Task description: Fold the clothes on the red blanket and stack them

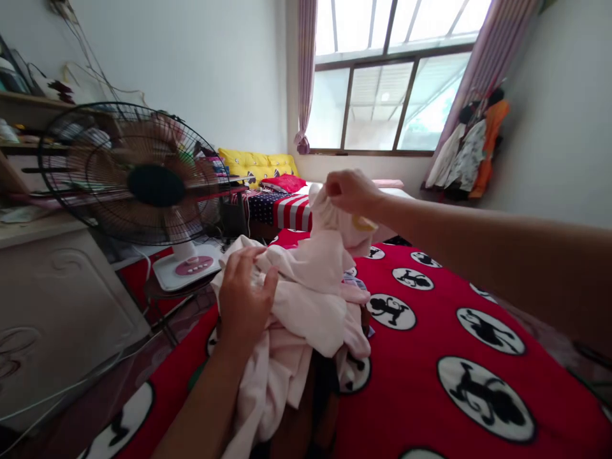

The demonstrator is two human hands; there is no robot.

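While pinching up one end of the pale cloth [306, 312] at frame centre with the right hand [352, 192] and curving the left hand [246, 290] loosely over lower folds, probably risking bunching by tugging unevenly against overlapping layers.

**Pale pink over patterned red**

The red blanket [430, 328] bears black monkey figures in white, black-edged ovals. On the blanket, the cloth [306, 309] is pale pink. Beyond the blanket: a yellow cushion [275, 162] with dark motifs, a red pillow [287, 183], a bedcover [295, 211] with navy, white-starred and red-and-white striped parts, mauve curtains [307, 70] and an orange garment [493, 143].
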